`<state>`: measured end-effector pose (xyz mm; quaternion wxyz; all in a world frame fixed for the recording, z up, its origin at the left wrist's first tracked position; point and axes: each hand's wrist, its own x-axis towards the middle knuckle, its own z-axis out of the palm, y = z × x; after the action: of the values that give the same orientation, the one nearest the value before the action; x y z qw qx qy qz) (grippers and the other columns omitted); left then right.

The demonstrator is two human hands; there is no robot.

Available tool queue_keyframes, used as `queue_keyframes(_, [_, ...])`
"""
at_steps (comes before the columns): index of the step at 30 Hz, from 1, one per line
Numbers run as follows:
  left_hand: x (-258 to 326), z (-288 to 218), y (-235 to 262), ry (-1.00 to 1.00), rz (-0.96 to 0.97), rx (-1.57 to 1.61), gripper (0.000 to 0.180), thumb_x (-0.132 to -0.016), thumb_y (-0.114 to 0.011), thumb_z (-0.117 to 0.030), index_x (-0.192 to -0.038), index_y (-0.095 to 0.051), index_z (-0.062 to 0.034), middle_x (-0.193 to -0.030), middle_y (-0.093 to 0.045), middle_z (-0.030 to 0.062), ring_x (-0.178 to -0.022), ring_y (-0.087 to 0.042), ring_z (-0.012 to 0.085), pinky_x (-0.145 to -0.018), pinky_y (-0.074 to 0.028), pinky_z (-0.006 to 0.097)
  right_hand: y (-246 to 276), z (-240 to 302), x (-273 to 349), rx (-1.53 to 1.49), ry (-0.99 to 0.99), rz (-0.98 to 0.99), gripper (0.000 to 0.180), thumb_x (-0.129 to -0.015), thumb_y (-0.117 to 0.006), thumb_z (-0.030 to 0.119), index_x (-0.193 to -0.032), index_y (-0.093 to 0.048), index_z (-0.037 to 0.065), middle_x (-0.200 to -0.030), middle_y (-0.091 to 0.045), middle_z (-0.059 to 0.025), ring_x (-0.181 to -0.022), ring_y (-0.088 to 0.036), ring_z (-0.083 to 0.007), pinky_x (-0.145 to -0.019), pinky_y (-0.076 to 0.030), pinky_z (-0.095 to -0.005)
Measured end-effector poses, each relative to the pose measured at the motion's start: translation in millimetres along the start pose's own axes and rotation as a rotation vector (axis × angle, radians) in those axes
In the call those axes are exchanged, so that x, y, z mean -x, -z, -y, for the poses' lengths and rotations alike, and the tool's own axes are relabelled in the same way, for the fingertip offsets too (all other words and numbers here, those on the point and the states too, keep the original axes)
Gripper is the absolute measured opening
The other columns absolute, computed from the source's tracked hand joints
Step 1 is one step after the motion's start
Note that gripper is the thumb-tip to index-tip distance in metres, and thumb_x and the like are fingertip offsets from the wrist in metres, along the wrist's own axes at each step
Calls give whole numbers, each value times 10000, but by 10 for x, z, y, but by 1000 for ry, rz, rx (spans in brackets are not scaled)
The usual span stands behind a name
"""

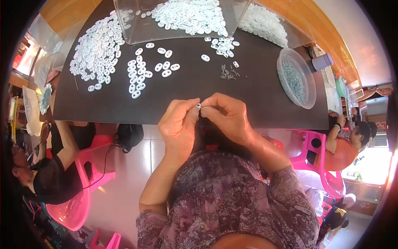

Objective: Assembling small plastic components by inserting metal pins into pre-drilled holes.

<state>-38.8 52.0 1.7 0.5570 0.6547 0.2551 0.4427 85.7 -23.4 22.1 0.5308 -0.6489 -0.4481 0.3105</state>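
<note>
My left hand [179, 124] and my right hand [227, 116] meet over the near edge of the dark table [257, 99]. Thumbs and forefingers of both pinch a small white plastic piece [199, 106] between them; fingertips cover most of it. Beyond the hands, loose white oval pieces with two holes [166, 65] lie singly and in a close-set group [137, 76] to the left. A little pile of short grey pins [228, 72] is ahead of my right hand, near a small heap of white pieces [224, 46].
A large heap of white ovals [97, 50] covers the table's left. Clear bins at the back hold more white pieces [190, 16] and a translucent pile [263, 25]. On the right stands a round clear tub [311, 89] of thin pins. People sit on pink chairs at both sides.
</note>
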Motion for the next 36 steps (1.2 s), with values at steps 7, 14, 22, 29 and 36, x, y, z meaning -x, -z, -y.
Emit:
queue_keyframes(7, [-9,2,-47,37,34,98,132,-855,-619,-22,-969,-643,40,-811,-553,17,-656,-527,64,-535,-416,180,38,26,-6,-75,-80,2,111,-860,-593,89,-839,-600,-19,-677,-544,11,-590,-457,-25,-490,-368,-206])
queue_keyframes(14, [-11,25,-109,4,70,3,125,-859,-609,-18,-965,-640,39,-806,-540,14,-656,-528,65,-526,-412,177,127,46,30,-14,-159,4,80,-844,-587,63,-848,-601,-16,-756,-577,6,-688,-494,-40,-602,-418,-216])
queue_keyframes(22, [-25,30,-196,24,98,-7,130,-858,-617,-33,-963,-641,39,-797,-532,10,-635,-521,62,-514,-408,175,158,-47,37,104,39,-73,82,-839,-572,53,-788,-554,-8,-657,-526,-48,-586,-463,-92,-518,-399,-273])
queue_keyframes(29, [-101,54,-263,76,99,78,130,-846,-626,-23,-960,-645,36,-797,-538,8,-624,-518,60,-500,-403,176,346,-111,-53,461,357,-197,71,-774,-615,29,-753,-547,26,-714,-561,-112,-655,-551,-295,-582,-444,-377])
queue_keyframes(36, [-116,103,-287,150,78,173,143,-834,-637,-18,-968,-651,30,-813,-555,12,-625,-527,63,-492,-409,174,768,-314,-214,771,371,-350,90,-728,-643,7,-781,-579,42,-721,-556,-101,-681,-547,-298,-595,-441,-386])
